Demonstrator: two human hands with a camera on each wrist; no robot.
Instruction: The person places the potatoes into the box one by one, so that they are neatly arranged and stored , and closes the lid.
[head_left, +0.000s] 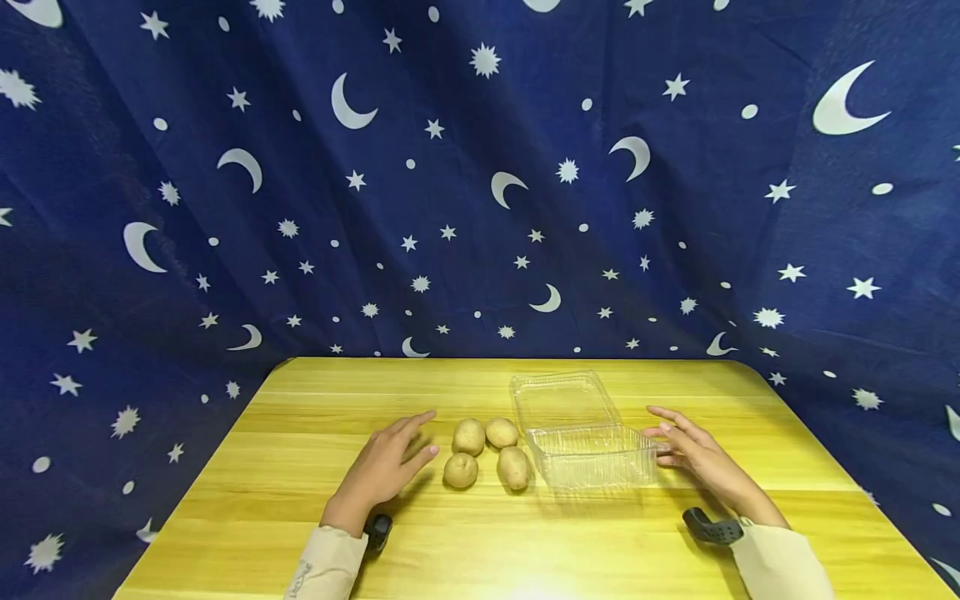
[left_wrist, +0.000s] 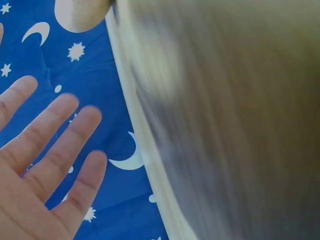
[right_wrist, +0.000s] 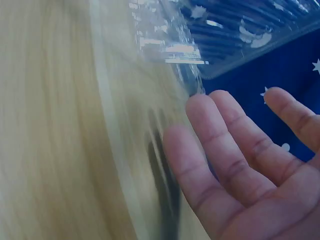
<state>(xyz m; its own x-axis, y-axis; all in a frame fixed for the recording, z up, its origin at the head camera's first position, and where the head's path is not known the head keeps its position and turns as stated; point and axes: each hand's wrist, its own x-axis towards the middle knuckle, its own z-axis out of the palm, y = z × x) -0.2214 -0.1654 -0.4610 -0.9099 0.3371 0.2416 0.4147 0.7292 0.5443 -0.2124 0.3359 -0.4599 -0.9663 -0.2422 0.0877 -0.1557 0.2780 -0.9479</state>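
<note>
Several pale brown potatoes sit in a loose cluster on the wooden table. To their left, my left hand hovers with spread fingers and holds nothing; its fingers look straight in the left wrist view. Right of the potatoes stands a clear plastic clamshell box, its hinged lid laid back behind it. My right hand is at the box's right side, fingers extended, with fingertips right at the rim. The right wrist view shows the box's corner just beyond these fingers.
The yellow wood-grain table has rounded far corners. A dark blue curtain with white moons and stars hangs behind it and along both sides. Each wrist wears a black band, the right one showing below the hand.
</note>
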